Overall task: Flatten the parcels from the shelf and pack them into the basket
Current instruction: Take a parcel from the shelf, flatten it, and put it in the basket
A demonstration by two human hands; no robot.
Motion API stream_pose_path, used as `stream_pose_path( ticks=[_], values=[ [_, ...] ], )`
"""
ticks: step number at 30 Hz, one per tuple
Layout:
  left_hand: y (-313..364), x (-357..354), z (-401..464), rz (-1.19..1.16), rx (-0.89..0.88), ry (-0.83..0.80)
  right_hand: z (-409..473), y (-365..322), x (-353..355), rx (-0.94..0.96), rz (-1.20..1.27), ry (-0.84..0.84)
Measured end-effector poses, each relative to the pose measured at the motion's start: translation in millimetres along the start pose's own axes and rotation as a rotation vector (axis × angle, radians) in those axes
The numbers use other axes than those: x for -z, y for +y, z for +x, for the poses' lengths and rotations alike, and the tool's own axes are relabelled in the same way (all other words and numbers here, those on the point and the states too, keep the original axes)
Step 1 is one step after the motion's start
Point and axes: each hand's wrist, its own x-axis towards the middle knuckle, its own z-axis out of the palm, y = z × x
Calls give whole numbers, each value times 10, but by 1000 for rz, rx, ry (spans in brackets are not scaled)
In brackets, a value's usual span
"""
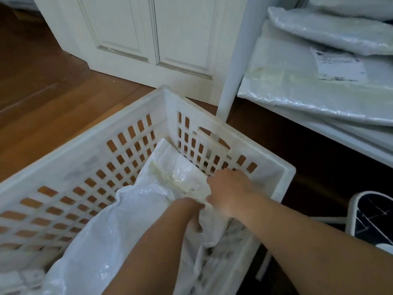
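A white slotted plastic basket [89, 143] stands on the wooden floor. Inside it lies a white plastic parcel [131, 211] with yellowish tape across it. My left hand [192, 213] reaches down into the basket and grips a crumpled fold of the parcel near the basket's right wall. My right hand [228, 189] is just above and to the right of it, its fingers curled down onto the parcel's taped edge. More white and clear parcels [314, 81] lie stacked on the white shelf [350, 137] at the upper right.
A white shelf post [231, 67] stands just behind the basket's far corner. White panelled doors [148, 39] close off the back. A dark patterned object with a white rim [372, 218] lies on the floor at the right.
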Motion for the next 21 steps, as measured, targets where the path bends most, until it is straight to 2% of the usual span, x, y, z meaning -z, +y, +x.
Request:
stream_pose_path(
  ticks=[3,6,10,16,21],
  values=[
    [73,407,-322,-81,11,213,-184,174,141,-37,40,60],
    [204,779,-725,-142,14,428,-581,478,398,-47,157,189],
    [586,1221,-1299,-171,-29,638,-1282,916,605,-91,125,331],
    [1448,1713,-2025,-101,-203,795,-2326,1600,486,-299,139,348],
    [2181,1908,-2220,-27,-349,884,-3204,2135,289,-542,135,351]
  ],
)
